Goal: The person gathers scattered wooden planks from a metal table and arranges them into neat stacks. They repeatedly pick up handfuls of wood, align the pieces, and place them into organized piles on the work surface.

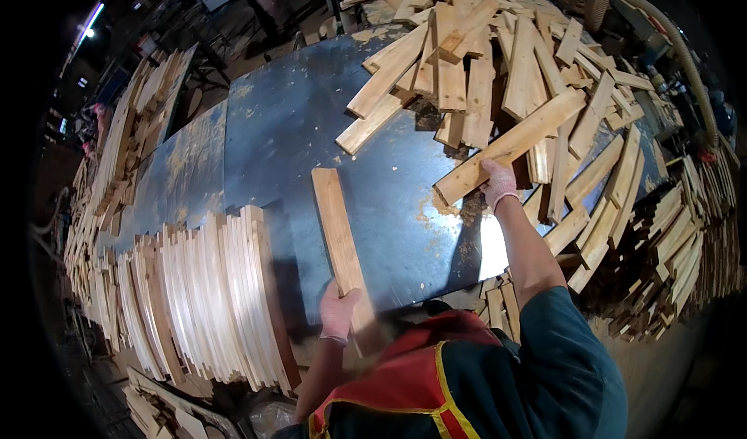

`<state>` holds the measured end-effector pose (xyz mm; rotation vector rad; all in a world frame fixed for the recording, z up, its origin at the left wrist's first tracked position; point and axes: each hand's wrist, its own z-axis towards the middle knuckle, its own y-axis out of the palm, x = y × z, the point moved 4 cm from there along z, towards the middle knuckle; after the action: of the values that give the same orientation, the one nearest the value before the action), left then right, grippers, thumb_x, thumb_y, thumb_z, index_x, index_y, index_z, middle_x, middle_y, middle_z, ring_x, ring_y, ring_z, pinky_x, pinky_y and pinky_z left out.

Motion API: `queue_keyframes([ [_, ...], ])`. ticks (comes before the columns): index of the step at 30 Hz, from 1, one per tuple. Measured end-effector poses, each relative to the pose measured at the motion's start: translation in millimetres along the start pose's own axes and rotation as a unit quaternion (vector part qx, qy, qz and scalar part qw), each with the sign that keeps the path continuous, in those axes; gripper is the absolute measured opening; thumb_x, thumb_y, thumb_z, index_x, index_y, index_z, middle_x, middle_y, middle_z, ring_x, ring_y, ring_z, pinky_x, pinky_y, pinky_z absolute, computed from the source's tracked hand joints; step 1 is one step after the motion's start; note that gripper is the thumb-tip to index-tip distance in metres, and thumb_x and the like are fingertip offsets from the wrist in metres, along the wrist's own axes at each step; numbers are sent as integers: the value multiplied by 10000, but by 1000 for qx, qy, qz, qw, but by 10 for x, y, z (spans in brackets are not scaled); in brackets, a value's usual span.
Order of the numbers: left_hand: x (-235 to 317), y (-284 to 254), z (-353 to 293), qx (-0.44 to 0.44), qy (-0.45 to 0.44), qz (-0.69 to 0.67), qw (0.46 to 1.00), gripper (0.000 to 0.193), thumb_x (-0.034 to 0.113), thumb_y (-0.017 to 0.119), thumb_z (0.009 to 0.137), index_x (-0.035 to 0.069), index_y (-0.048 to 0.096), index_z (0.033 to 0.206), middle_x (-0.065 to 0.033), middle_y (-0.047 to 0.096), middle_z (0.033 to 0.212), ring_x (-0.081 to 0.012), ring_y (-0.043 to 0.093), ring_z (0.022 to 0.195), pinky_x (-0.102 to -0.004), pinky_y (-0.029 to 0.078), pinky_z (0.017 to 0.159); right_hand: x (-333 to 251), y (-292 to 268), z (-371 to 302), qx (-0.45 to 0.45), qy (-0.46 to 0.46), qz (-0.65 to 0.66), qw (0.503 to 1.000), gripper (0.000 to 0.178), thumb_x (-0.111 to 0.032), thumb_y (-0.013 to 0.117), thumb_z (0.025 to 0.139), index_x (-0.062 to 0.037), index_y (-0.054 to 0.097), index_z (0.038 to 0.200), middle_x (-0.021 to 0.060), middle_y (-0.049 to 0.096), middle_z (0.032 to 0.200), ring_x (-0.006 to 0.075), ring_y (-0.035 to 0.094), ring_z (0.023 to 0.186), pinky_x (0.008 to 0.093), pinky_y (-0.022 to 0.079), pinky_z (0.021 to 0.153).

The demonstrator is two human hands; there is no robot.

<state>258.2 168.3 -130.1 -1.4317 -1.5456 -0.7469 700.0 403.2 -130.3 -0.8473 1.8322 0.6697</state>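
Observation:
My left hand [339, 312], in a pale pinkish glove, is closed round the near part of a wooden board [339, 225] that points away from me over the blue tabletop. My right hand [498, 182], gloved alike, grips a second, longer wooden plank [517, 142] near its left end. That plank slants up to the right, in front of a loose heap of boards [478, 66]. Left of my left hand, a tight row of boards [202, 291] stands on edge, side by side.
The blue table [288, 120] has sawdust patches. More boards [128, 143] are piled at the far left. Stacked boards [673, 244] stand beyond the table's right end. A ribbed hose [692, 81] curves down at the far right. Somebody's legs [261, 3] show at the back.

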Motion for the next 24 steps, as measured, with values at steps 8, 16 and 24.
queue_keyframes([
  [8, 119, -1045, -538, 250, 142, 606, 741, 537, 122, 757, 847, 57, 600, 1356, -170, 599, 1386, -379, 572, 1265, -524, 460, 1051, 302, 85, -1195, -138, 117, 97, 979, 519, -31, 754, 919, -28, 523, 1384, 95, 684, 1210, 252, 696, 1048, 393, 608, 901],
  [16, 727, -960, -456, 158, 164, 544, 808, 844, 314, 804, 827, 14, 444, 1529, -233, 466, 1550, -424, 448, 1421, -532, 337, 1195, 382, 402, -2063, -266, 111, -30, 957, 458, -37, 770, 898, -12, 569, 1308, 88, 724, 1105, 228, 710, 1009, 365, 590, 913],
  [24, 487, 289, -325, -139, -44, 66, 987, 824, 307, 833, 837, 136, 414, 1526, -191, 668, 1233, -381, 685, 1038, -462, 578, 889, 320, 631, -2677, -413, -20, -311, 855, 786, -498, 783, 882, -23, 553, 1465, 183, 684, 1311, 267, 624, 1237, 388, 467, 1097],
])
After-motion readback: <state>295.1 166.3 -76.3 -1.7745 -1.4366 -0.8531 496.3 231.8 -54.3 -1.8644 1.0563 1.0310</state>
